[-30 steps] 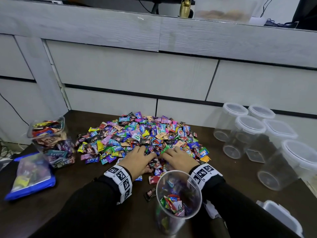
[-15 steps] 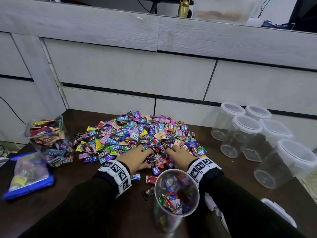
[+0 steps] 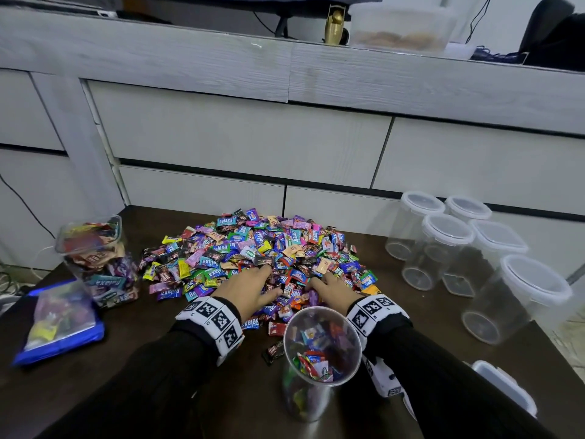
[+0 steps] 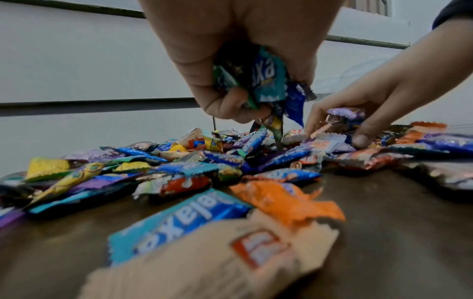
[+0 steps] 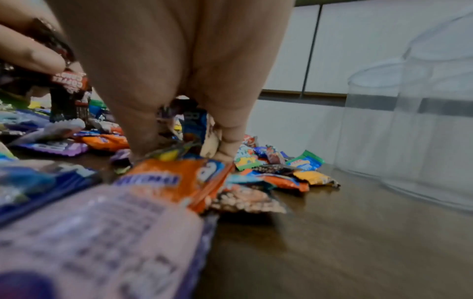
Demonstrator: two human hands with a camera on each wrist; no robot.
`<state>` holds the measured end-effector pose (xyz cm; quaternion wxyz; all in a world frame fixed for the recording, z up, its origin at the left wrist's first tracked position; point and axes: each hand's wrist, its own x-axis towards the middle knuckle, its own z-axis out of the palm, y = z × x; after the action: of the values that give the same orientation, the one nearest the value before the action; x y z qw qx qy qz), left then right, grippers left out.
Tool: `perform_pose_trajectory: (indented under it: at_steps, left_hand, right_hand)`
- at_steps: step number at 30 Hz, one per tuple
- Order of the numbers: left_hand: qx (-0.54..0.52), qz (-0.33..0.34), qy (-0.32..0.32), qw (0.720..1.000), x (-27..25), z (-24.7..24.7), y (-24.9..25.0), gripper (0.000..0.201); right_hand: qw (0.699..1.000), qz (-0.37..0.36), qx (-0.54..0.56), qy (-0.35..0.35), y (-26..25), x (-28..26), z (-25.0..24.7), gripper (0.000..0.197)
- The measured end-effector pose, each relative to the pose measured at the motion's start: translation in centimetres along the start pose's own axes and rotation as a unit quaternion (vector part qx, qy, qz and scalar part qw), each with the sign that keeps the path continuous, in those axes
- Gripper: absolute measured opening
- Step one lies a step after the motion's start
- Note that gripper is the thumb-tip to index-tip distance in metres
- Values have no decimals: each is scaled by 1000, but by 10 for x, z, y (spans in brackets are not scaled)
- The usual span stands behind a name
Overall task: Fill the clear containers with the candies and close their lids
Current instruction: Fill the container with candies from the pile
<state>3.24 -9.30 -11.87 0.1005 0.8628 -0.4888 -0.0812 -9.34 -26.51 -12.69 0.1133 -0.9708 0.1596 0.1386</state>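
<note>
Two hands are in the candy pile at once, and we scoop from its near edge because the open round container stands right there between our wrists, partly filled, a short lift away. Our left hand has fingers and thumb curled round a bunch of wrappers; the left wrist view shows a teal one and a blue one bulging out of the fist. Our right hand is clawed down into the heap, fingertips on the table, pinching a few wrapped sweets; the right wrist view is blurred, so how many it has we probably cannot say.

Off to the left a square container stands packed to its rim with no lid on, so we reckon that one waits for closing. To the right, five empty containers with lids on are clustered clear of the pile, next in line. A loose lid lies near our right forearm.

All of it sits on a dark wooden table pushed against pale grey panelled cabinetry. A blue-edged bag of sweets lies at the left corner.
</note>
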Motion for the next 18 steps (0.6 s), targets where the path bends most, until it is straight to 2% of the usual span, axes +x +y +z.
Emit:
perform_pose_trajectory:
  at_steps: [6,10,14,18]
  left_hand:
    - [-61,14,67,996,-6,-25,8,37]
    - [-115,36,123,985,-14,-54,24,31]
    - [-169,88,187,964,-29,-82,49,27]
    - [-227,140,204,942,-51,-94,80,24]
  right_hand:
    - [1000,-18,13,8,-2,-13,-15,45]
    - [996,-11,49,71,1,-26,-29,42]
    - [986,-26,82,141,7,-42,-44,40]
    - [971,-16,120,208,16,-61,-53,40]
